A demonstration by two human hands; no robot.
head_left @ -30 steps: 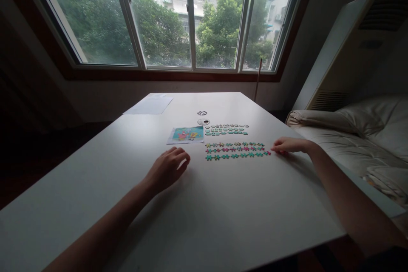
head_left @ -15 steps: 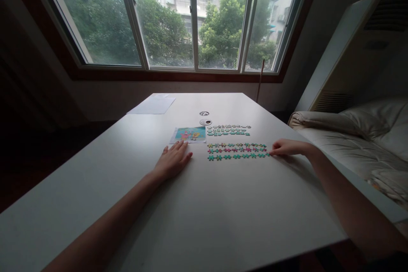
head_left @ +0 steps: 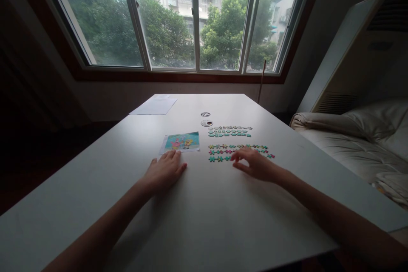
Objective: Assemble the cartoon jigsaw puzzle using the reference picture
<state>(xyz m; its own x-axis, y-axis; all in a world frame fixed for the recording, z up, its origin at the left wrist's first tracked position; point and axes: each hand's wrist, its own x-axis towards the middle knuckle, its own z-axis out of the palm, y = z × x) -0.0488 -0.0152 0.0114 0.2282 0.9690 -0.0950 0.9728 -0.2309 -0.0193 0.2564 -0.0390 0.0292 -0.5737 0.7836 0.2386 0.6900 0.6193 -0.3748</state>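
Here, right hand (head_left: pixel 256 165), fingers spread loose, over three puzzle-piece rows (head_left: pixel 223 152); left hand (head_left: pixel 164 172) flat, empty, below one picture card (head_left: pixel 181 142); white table (head_left: pixel 204 212), windowed room.

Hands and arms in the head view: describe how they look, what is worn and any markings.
Both arms are bare from the bottom edge of the frame to the wrist: no sleeves show. The left hand and right hand wear no gloves, and no watch, bracelet or ring can be made out. No markings show on either arm. The light is dim, so small details such as the nails are hard to tell.
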